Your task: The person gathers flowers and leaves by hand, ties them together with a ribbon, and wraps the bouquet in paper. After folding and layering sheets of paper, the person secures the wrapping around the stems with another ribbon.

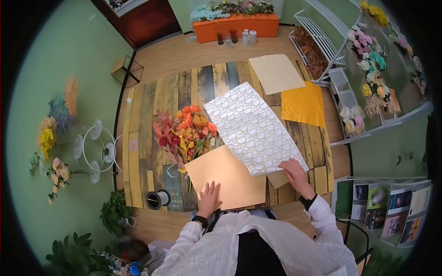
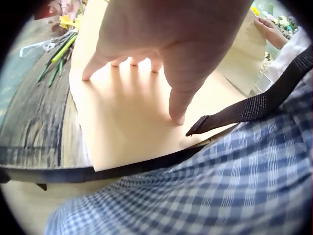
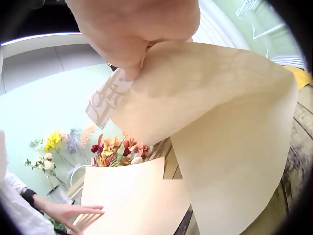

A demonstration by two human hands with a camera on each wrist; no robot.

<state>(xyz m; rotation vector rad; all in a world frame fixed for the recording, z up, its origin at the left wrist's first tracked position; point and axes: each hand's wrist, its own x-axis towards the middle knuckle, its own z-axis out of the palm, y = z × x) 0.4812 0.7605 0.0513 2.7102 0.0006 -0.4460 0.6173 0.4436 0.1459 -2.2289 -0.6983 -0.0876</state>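
My left hand [image 1: 210, 200] rests on a plain peach sheet of paper [image 1: 235, 177] at the table's near edge. Its fingers are spread, and in the left wrist view the fingertips touch the sheet. My right hand [image 1: 294, 175] pinches the near edge of a white wrapping paper [image 1: 253, 126] with a gold pattern. In the right wrist view this paper's plain cream underside [image 3: 230, 161] curves up from the table. The patterned paper overlaps the peach sheet's upper right part. Left of both papers lies a bunch of red, orange and yellow flowers [image 1: 186, 131], its stems partly hidden.
A cream sheet [image 1: 276, 73] and a yellow-orange sheet [image 1: 304, 105] lie at the table's far right. A ribbon spool [image 1: 158, 199] stands near the left front corner. Flower racks [image 1: 368, 106] and a magazine holder [image 1: 391, 209] are on the right, with an orange bench [image 1: 237, 31] beyond the table.
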